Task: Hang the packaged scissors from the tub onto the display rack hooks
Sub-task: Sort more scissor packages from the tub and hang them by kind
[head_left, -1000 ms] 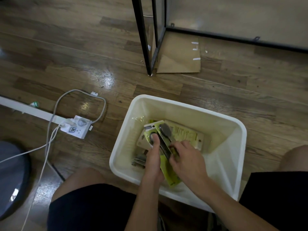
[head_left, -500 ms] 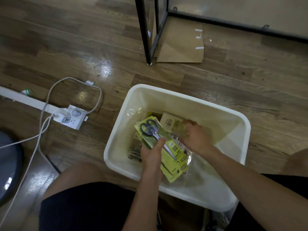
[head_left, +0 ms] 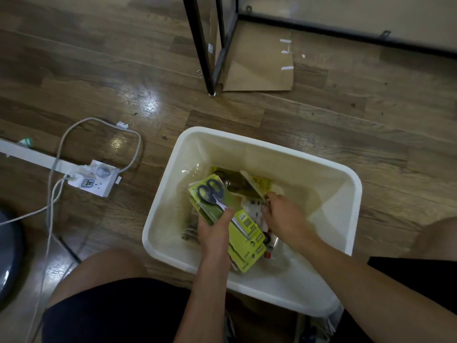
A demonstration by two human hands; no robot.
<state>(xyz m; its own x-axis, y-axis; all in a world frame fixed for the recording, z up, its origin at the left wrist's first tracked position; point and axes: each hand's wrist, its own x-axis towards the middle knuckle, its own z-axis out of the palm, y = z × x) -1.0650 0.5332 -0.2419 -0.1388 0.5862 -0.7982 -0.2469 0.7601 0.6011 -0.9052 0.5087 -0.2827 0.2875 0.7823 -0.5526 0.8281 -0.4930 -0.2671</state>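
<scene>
Left grip (head_left: 215, 230) clamped on stacked scissors packs (head_left: 223, 214) above tub (head_left: 247, 137), right grip (head_left: 284, 216) beside, pinching another card (head_left: 254, 185): light, stiff, slippery film, best held by card edges.

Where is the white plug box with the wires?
In the head view the white power strip lies on the wood floor, left of the white tub, at the end of a white floor strip, with grey cables looping from it.

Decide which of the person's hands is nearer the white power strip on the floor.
Left. The left hand grips scissors packs on the tub side toward the power strip; the right hand is farther away.
</scene>
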